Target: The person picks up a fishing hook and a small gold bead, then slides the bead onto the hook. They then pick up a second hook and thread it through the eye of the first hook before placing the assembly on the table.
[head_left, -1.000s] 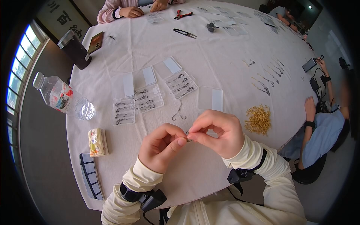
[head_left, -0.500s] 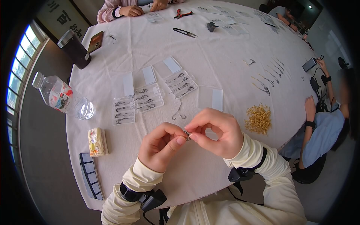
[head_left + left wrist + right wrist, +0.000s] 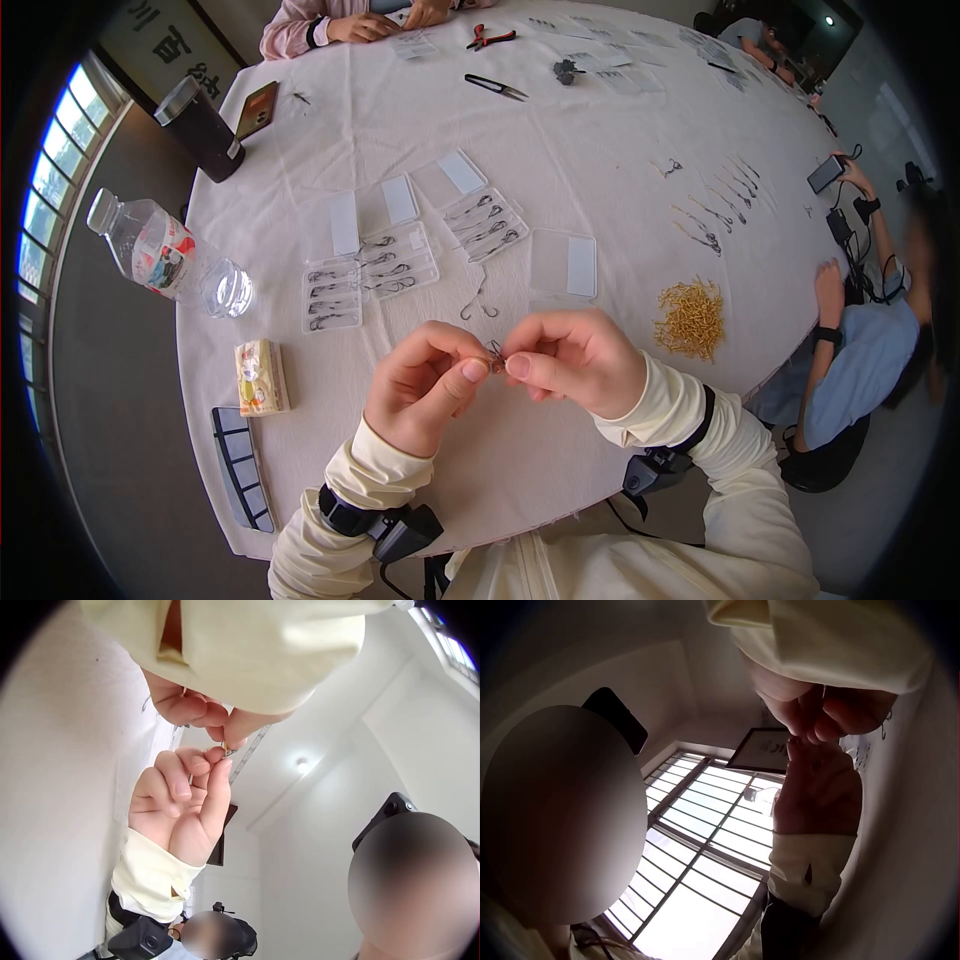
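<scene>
Thumb and forefinger of my left hand [image 3: 420, 385] pinch a small dark fishing hook rig [image 3: 495, 352] in front of me. My right hand [image 3: 580, 365] pinches the same rig from the other side, thumb foremost, so the fingertips nearly meet. Thin dark wire sticks up between them; the rest is covered by fingers. In the left wrist view a golden glint shows at the fingertips. Just beyond the hands lie a double hook [image 3: 480, 305] and an open clear box [image 3: 562, 262] with a white label. Further left, open boxes [image 3: 332, 297] hold rows of hooks.
A pile of golden pieces [image 3: 690, 318] lies right of my right hand, with finished-looking hook rigs [image 3: 715, 210] behind it. A water bottle [image 3: 170, 255], tissue pack [image 3: 262, 378] and dark tumbler [image 3: 200, 130] stand left. Thread snips [image 3: 495, 87] and pliers [image 3: 490, 38] lie at the back.
My right hand has turned slightly, bringing its thumb up to the front of the rig. More of the dark wire now shows above the fingertips. My left hand has shifted a little.
</scene>
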Demonstrator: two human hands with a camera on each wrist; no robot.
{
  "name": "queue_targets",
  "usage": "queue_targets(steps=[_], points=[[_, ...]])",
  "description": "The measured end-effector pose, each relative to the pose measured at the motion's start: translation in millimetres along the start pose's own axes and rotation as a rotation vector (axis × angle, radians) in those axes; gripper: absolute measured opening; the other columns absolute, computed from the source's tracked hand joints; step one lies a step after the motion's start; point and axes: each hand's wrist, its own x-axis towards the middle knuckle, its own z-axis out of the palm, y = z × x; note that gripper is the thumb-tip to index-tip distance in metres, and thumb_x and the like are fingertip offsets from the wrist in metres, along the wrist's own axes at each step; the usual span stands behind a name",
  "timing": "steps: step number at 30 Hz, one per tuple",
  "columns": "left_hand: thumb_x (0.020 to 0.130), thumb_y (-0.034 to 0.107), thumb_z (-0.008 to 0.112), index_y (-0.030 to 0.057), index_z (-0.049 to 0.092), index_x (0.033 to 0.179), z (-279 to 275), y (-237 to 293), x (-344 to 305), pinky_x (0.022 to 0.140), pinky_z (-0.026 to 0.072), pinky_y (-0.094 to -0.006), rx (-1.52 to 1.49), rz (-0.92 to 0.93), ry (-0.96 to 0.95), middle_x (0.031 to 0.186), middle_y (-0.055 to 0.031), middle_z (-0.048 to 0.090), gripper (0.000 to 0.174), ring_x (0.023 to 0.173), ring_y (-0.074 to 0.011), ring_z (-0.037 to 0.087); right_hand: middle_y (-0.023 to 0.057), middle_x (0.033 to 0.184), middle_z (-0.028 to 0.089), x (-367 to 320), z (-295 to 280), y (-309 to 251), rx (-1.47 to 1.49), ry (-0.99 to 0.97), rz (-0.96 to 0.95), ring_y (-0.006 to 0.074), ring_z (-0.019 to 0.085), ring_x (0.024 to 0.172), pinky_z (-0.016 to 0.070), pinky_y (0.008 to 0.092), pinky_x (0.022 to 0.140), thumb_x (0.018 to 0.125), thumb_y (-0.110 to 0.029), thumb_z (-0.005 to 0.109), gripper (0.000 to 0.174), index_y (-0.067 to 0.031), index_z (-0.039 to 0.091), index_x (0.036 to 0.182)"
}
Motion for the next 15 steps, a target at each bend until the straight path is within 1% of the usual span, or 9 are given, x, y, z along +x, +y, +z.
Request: queue_targets(steps=[2,4,5,7,8,10,11,14,15], points=[[0.095,0.008,0.06,0.0031,0.058,0.097,0.1,0.7,0.2,0.058,0.037,-0.0202,0.005,0.001,0.001,0.083,0.0002,0.057,0.006,0.066,-0.0049,0.045,0.0,0.085,0.064,0.0,-0.7,0.3,0.006,0.006,0.005,0.0051,0.055,0.071,0.0469,0.021,0.063,0.093,-0.015,0.063,0.016,0.0,0.065,0.097],[0.095,0.007,0.06,0.0025,0.058,0.097,0.0,3.1,0.4,0.063,0.0401,-0.0209,0.036,-0.029,-0.014,0.086,-0.0004,0.058,0.006,0.071,-0.0058,0.049,-0.0006,0.082,0.063,0.3,-0.6,-0.2,-0.018,0.033,-0.011,0.0045,0.054,0.069,0.0462,0.0205,0.061,0.093,-0.015,0.064,0.015,-0.0003,0.066,0.096],[0.095,0.007,0.06,0.0025,0.058,0.097,0.7,3.7,0.8,0.063,0.0401,-0.0209,0.036,-0.03,-0.015,0.086,-0.0004,0.058,0.006,0.071,-0.0058,0.049,-0.0006,0.082,0.063,0.5,-1.1,0.8,-0.017,0.035,-0.012,0.0045,0.054,0.069,0.0462,0.0205,0.061,0.093,-0.015,0.064,0.015,-0.0003,0.066,0.096],[0.094,0.006,0.061,0.0021,0.058,0.098,1.5,4.6,1.1,0.071,0.0427,-0.0225,0.172,0.036,-0.015,0.089,-0.001,0.059,0.006,0.078,-0.0074,0.052,-0.0012,0.08,0.063,1.5,-2.4,4.2,-0.072,0.041,-0.052,0.0037,0.053,0.067,0.0448,0.0197,0.059,0.092,-0.014,0.065,0.014,-0.0005,0.066,0.095],[0.094,0.006,0.061,0.0021,0.058,0.098,0.9,5.0,1.1,0.071,0.0427,-0.0225,0.172,0.036,-0.017,0.089,-0.001,0.059,0.006,0.078,-0.0074,0.052,-0.0012,0.08,0.063,1.9,-2.7,5.1,-0.072,0.042,-0.052,0.0037,0.053,0.067,0.0448,0.0197,0.059,0.092,-0.014,0.065,0.014,-0.0005,0.066,0.095],[0.094,0.005,0.061,0.002,0.059,0.099,-1.3,6.0,0.6,0.076,0.0441,-0.0241,0.3,0.056,-0.05,0.091,-0.0016,0.06,0.006,0.082,-0.0092,0.055,-0.0015,0.078,0.062,2.4,-3.0,6.5,-0.116,0.056,-0.081,0.0031,0.053,0.066,0.0433,0.0189,0.058,0.092,-0.014,0.065,0.014,-0.0002,0.066,0.093],[0.094,0.005,0.061,0.002,0.059,0.099,-0.8,5.8,0.6,0.076,0.0441,-0.0241,0.3,0.057,-0.051,0.091,-0.0016,0.06,0.006,0.082,-0.0092,0.055,-0.0015,0.078,0.062,2.5,-3.4,7.2,-0.116,0.056,-0.081,0.0031,0.053,0.066,0.0433,0.0189,0.058,0.092,-0.014,0.065,0.014,-0.0002,0.066,0.093],[0.094,0.007,0.061,0.0022,0.059,0.099,1.7,5.3,0.4,0.072,0.0429,-0.0221,0.302,0.069,-0.048,0.09,-0.0013,0.06,0.006,0.078,-0.0075,0.053,-0.0017,0.077,0.062,2.1,-5.8,7.7,-0.14,0.067,-0.104,0.0024,0.052,0.066,0.0426,0.0181,0.058,0.092,-0.013,0.064,0.014,0.0003,0.065,0.095],[0.095,0.008,0.06,0.0031,0.057,0.098,2.1,5.6,0.0,0.063,0.0397,-0.0228,0.215,0.009,-0.039,0.088,-0.0018,0.057,0.007,0.071,-0.0077,0.049,-0.0012,0.08,0.062,1.8,-8.1,6.7,-0.115,0.069,-0.102,0.003,0.053,0.069,0.0436,0.0184,0.06,0.093,-0.012,0.063,0.014,0.0004,0.064,0.099]])
